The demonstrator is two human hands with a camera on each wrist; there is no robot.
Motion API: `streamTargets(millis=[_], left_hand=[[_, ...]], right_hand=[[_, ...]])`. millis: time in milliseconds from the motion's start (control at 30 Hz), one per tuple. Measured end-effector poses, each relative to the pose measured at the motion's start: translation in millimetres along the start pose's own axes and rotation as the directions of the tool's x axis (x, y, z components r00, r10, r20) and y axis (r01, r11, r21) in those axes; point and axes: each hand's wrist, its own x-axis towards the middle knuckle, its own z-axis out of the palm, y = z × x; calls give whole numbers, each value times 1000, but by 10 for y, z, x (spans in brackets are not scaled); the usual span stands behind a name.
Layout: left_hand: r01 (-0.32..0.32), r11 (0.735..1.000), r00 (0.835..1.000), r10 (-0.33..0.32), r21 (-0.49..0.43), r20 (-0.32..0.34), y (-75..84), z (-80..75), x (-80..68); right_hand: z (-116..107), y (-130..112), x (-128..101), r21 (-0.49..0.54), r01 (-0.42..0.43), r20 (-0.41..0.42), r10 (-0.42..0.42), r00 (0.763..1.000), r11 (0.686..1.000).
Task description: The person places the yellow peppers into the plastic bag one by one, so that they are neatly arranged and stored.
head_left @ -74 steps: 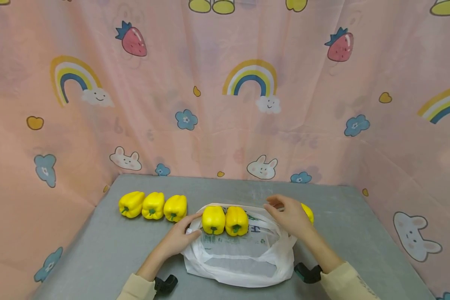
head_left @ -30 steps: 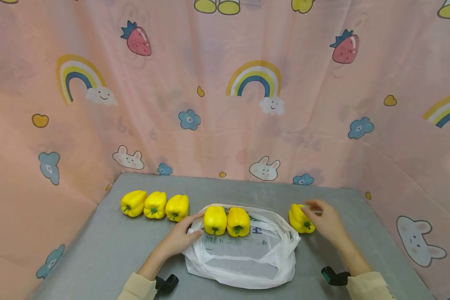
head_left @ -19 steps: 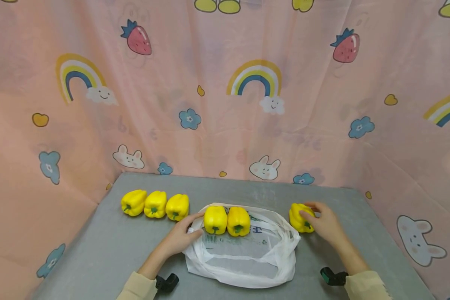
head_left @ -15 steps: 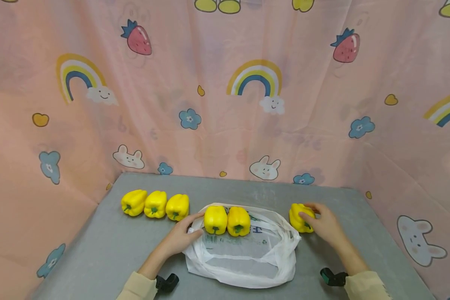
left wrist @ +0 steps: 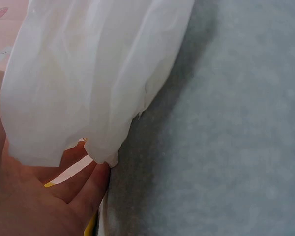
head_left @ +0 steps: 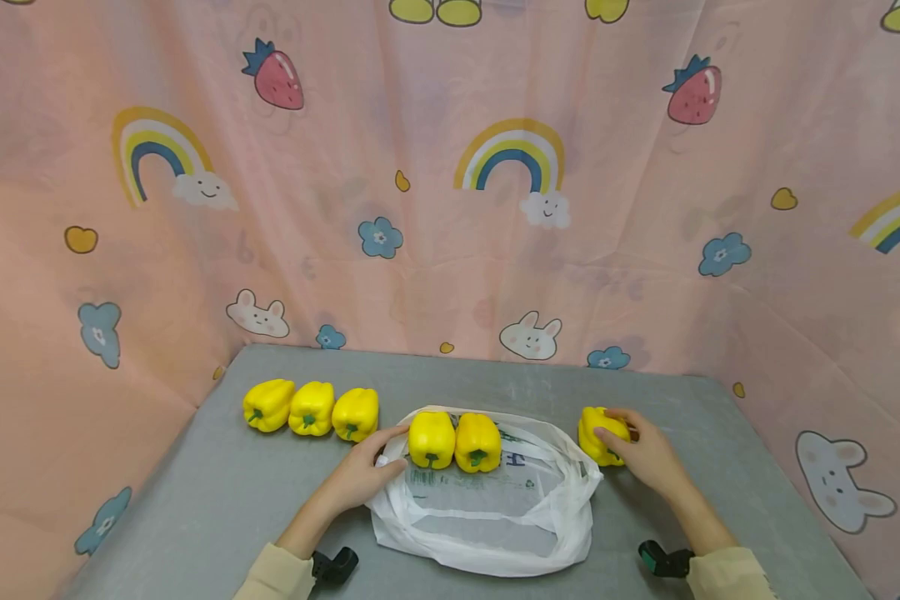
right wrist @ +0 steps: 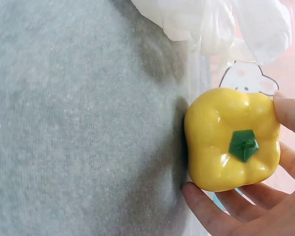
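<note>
On the grey worktop (head_left: 217,492), a lone yellow pepper (head_left: 598,433) just right of the white plastic bag (head_left: 487,508), which holds two peppers (head_left: 453,440), is gripped by the right hand (head_left: 645,454) with curled fingers (right wrist: 221,214), while the bag's left edge is pinched by the left hand (head_left: 356,475).

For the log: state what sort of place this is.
Probably a staged tabletop booth rather than a kitchen: a grey table walled in by a pink cartoon-print curtain, with six identical yellow peppers set out.
</note>
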Motion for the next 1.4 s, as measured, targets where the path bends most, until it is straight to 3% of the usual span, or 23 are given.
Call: streamTargets(millis=[633,1400], left_hand=[[8,1000,1000,-8,16,0,-58,10,20],[15,1000,1000,-15,8,3,-37,10,18]], right_hand=[[-14,-28,-29,35,-28,-29,29,999,999],[-208,-444,-110,62,83,-137,-74,988,995]])
